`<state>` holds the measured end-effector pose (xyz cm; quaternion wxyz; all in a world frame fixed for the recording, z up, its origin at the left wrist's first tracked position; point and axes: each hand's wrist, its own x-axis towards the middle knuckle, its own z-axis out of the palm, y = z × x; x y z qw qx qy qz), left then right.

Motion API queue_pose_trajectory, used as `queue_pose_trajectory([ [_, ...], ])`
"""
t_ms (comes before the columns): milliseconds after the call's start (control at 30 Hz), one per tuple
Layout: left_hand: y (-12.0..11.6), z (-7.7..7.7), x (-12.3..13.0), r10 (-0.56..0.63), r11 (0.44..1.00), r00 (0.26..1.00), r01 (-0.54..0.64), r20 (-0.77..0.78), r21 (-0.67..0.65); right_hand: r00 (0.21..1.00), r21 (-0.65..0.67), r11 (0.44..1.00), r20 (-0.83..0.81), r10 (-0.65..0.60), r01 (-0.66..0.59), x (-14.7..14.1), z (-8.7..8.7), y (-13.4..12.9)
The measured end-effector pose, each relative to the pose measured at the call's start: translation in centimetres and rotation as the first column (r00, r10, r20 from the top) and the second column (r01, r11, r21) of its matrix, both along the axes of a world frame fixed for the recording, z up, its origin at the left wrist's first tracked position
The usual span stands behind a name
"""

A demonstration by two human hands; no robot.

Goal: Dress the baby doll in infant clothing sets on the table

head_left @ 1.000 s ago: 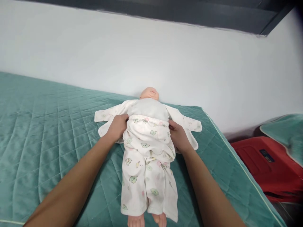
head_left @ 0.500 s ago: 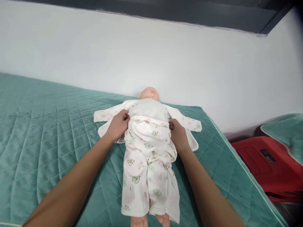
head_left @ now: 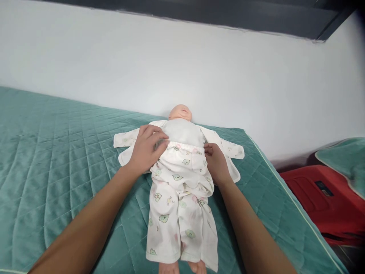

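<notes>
A baby doll [head_left: 180, 112] lies on its back, head toward the wall, feet toward me. It wears white patterned trousers [head_left: 182, 179] pulled up to its waist over a pale torso [head_left: 179, 131]. An open white patterned jacket [head_left: 232, 149] spreads out under it on both sides. My left hand [head_left: 149, 146] rests at the left of the waistband, its fingers apart and curved over the edge. My right hand [head_left: 215, 160] is at the right end of the waistband, fingers curled together against it; the fingertips are partly hidden.
The doll lies on a green quilted cover [head_left: 71, 152] that reaches the white wall [head_left: 171, 64]. To the right, beyond the cover's edge, is a red plastic object [head_left: 316, 201] with green cloth [head_left: 346, 158] over part of it.
My left hand has moved from the side of the waistband up and inward over its left end, and its fingers have spread. My right hand has stayed nearly still.
</notes>
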<state>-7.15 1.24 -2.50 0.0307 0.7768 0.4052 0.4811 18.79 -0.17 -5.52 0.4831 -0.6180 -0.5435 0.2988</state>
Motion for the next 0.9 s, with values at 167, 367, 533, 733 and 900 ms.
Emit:
queue_pose_trajectory([
  [167,0.2,0.3,-0.6,-0.093,0.993,0.989,0.084,-0.117,-0.084,0.998,-0.043,0.998,0.033,-0.044,0.046,0.2,0.5,-0.2],
  [367,0.1,0.9,-0.7,-0.180,0.949,0.983,0.165,-0.032,-0.270,0.989,0.203,0.979,0.140,-0.036,0.007,-0.4,1.8,-1.1],
  [533,0.3,1.1,-0.5,-0.268,0.917,0.963,0.263,0.023,-0.300,0.959,0.307,0.918,0.207,0.193,-0.252,-0.9,2.7,-1.5],
  [733,2.0,1.5,0.5,-0.257,0.909,0.964,0.267,0.073,-0.319,0.886,0.387,0.844,0.419,0.198,-0.371,-0.9,3.4,-1.1],
  [900,4.7,1.7,1.7,-0.163,0.900,0.985,0.169,0.051,-0.402,0.846,0.229,0.872,0.438,0.305,-0.433,-1.7,4.4,0.0],
])
